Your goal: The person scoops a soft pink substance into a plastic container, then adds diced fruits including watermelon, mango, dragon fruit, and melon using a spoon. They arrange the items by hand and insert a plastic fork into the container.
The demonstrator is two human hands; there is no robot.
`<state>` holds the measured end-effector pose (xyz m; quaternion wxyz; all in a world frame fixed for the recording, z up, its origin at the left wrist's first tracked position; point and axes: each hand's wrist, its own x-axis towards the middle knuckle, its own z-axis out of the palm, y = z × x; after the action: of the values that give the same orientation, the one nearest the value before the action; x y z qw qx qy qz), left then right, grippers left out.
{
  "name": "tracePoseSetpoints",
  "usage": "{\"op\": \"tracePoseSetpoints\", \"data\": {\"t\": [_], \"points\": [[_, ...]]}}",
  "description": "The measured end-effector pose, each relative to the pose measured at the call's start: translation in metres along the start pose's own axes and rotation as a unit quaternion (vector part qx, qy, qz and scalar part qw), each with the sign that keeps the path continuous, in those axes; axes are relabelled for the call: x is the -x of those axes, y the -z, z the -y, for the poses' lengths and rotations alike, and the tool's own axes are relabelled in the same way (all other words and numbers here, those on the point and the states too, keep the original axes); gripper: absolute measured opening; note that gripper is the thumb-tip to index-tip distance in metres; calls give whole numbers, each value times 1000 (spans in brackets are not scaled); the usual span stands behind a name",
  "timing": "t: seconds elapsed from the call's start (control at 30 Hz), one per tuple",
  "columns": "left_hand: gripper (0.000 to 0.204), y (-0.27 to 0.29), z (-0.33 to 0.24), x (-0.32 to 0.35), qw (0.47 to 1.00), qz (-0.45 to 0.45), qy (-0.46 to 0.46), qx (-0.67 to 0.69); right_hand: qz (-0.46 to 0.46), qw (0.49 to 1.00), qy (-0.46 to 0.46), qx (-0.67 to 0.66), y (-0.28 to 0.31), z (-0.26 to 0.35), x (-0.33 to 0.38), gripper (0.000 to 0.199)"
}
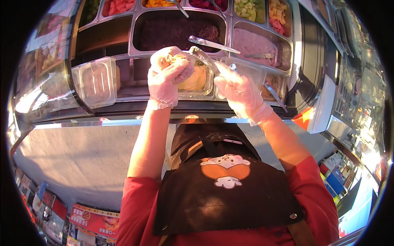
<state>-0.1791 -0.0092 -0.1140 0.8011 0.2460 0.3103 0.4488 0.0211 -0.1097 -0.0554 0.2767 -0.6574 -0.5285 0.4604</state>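
Both my hands wear thin translucent gloves, over a counter of food pans. My left hand (166, 80) is cupped around a pale lump of food (174, 56) with brownish filling showing on top; the fingers hide most of it. Beside it, my right hand (240, 88) grips a metal spreader (207, 59) that slants up and left. Greyish paste coats the spreader's tip, close to the lump. Just beneath the hands, a clear container (196, 97) holds tan paste. Behind them is a steel pan (132, 35) of dark purple filling, with a silver-handled utensil (213, 44) across its front edge.
A pan of lilac paste (250, 41) stands at the right, with another utensil in it. Cut-fruit pans line the back, including watermelon-red cubes (119, 6) and pale green cubes (245, 9). A clear lid (96, 82) lies at the left. The counter's front edge (205, 121) runs before my apron.
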Motion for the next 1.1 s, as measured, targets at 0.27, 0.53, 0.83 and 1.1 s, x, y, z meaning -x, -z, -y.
{"op": "tracePoseSetpoints", "data": {"t": [0.27, 0.53, 0.83, 1.1], "points": [[13, 60, 11, -29, 994, 9, -78, 74, 141, 911, -5, 387, -2, -23, -44, 19], [20, 79, 38, -47, 959, 45, -168, 226, 324, 752, 30, 573, -45, 18, -89, 14], [22, 76, 39, -48, 958, 52, -186, 214, 345, 750, 57, 561, -56, 15, -118, 18], [24, 67, 34, -45, 961, -4, -177, 211, 338, 771, 66, 536, -60, 12, -125, 19]]}}
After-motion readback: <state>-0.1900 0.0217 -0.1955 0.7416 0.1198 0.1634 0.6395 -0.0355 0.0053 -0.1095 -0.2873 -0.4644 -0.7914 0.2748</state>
